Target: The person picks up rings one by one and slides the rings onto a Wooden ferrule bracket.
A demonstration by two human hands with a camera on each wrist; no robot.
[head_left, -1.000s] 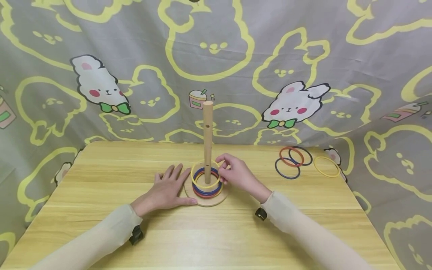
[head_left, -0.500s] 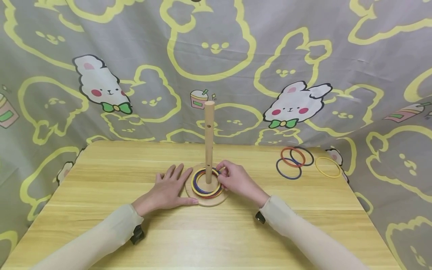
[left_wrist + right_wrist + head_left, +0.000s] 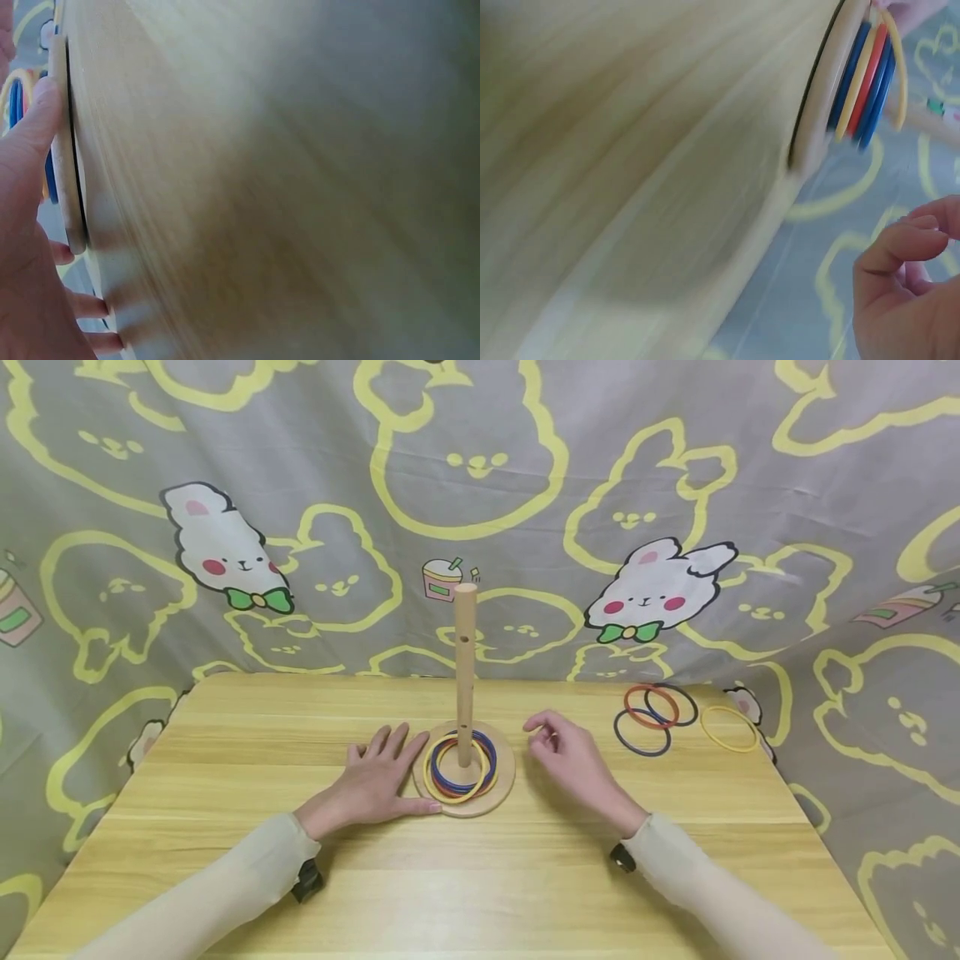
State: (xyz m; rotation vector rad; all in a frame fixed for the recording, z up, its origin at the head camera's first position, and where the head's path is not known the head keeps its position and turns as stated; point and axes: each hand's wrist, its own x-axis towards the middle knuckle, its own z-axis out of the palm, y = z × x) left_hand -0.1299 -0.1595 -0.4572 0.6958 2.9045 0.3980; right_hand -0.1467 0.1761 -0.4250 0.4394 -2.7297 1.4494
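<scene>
A wooden peg [image 3: 465, 677] stands upright on a round wooden base [image 3: 506, 781] in the middle of the table. Around its foot lies a stack of several blue, red and yellow rings. The topmost yellow ring [image 3: 901, 75] sits tilted and shifted toward the left hand. My left hand [image 3: 371, 787], fingers spread, rests at the base's left side, its thumb on the front rim. To the right of the base, my right hand [image 3: 576, 768] hovers with loosely curled fingers and holds nothing. The right wrist view shows its thumb and index finger [image 3: 904, 244] bent, apart from the rings.
Toward the back right of the table [image 3: 450, 893], a red ring [image 3: 626, 700] overlaps a blue ring [image 3: 617, 735] and a dark blue ring [image 3: 696, 710]. Beside them lies a yellow ring [image 3: 703, 722]. A patterned grey curtain [image 3: 510, 560] hangs behind the table and along both sides.
The yellow ring, pinched by my right hand above the stack, has come down onto it and been let go. My right hand has drawn back to the right. My left hand has stayed put.
</scene>
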